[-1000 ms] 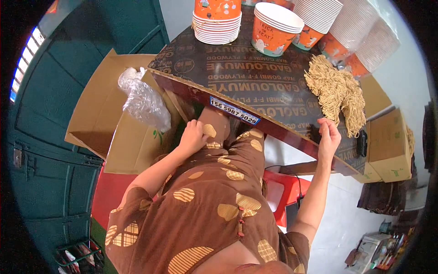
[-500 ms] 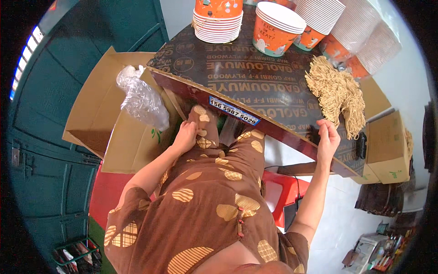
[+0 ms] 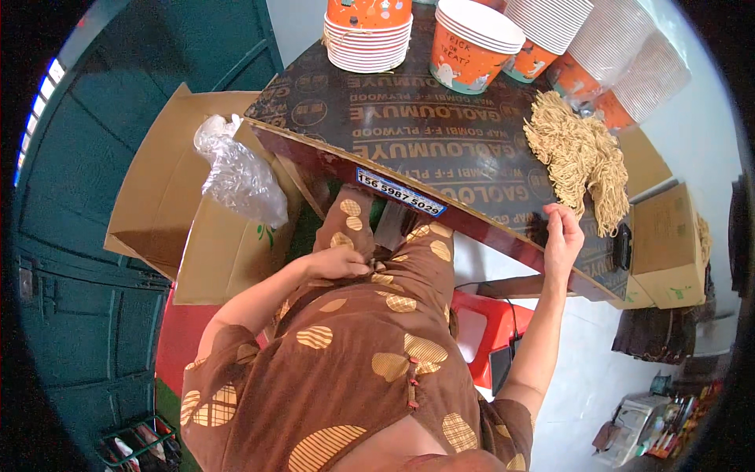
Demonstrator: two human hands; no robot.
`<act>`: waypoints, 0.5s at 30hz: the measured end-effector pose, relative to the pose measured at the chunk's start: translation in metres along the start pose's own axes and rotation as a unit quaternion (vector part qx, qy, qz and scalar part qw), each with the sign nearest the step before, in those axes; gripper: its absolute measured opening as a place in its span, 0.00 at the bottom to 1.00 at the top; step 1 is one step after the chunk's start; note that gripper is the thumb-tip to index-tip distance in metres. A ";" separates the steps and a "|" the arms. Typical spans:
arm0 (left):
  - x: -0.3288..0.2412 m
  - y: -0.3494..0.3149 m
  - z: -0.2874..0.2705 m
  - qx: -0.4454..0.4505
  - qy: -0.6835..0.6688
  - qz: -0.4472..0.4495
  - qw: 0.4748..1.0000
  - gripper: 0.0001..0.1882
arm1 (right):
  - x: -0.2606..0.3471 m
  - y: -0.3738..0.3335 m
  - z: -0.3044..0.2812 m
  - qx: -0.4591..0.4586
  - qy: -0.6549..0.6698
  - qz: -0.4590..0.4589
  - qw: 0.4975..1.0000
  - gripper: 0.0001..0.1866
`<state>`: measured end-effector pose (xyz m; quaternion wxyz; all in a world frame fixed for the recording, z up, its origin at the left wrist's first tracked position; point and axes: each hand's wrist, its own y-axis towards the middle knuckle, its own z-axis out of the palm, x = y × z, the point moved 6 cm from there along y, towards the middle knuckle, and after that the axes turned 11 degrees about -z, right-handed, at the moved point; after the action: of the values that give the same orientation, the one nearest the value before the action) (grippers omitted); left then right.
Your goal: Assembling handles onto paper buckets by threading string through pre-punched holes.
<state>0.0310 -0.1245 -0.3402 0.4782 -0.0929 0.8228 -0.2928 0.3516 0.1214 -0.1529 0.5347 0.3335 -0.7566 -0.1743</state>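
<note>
At the near edge of the counter (image 3: 440,149), the right hand (image 3: 562,236) pinches strands of the tan string bundle (image 3: 578,157) that overhangs the rim. Below the edge, the left hand (image 3: 338,263) rests curled shut on the lap, beside an open cardboard box (image 3: 204,259).

Plywood table (image 3: 440,149) bears cup stacks (image 3: 370,35), perhaps noodles (image 3: 578,157)

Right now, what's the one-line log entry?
left hand: resting on lap | right hand: at table edge, touching straw-coloured fibre bundle | paper cups: stacked behind
</note>
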 end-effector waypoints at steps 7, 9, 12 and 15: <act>-0.044 0.096 0.044 -0.191 0.135 0.178 0.956 0.20 | 0.002 0.002 -0.003 0.002 -0.016 0.009 1.000 0.06; -0.043 0.122 0.063 -0.125 0.164 0.056 0.977 0.20 | 0.002 0.001 -0.003 0.002 -0.017 0.010 1.000 0.07; -0.049 0.131 0.062 -0.132 0.170 0.031 0.976 0.10 | 0.004 0.001 -0.001 0.004 -0.015 0.001 1.000 0.06; -0.048 0.128 0.053 -0.125 0.146 0.077 0.978 0.09 | 0.008 0.000 -0.001 0.006 -0.017 -0.011 1.000 0.06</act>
<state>0.1170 -0.0207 -0.3974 0.3586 -0.0448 0.9184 -0.1610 0.3508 0.1157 -0.1469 0.5181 0.3419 -0.7627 -0.1815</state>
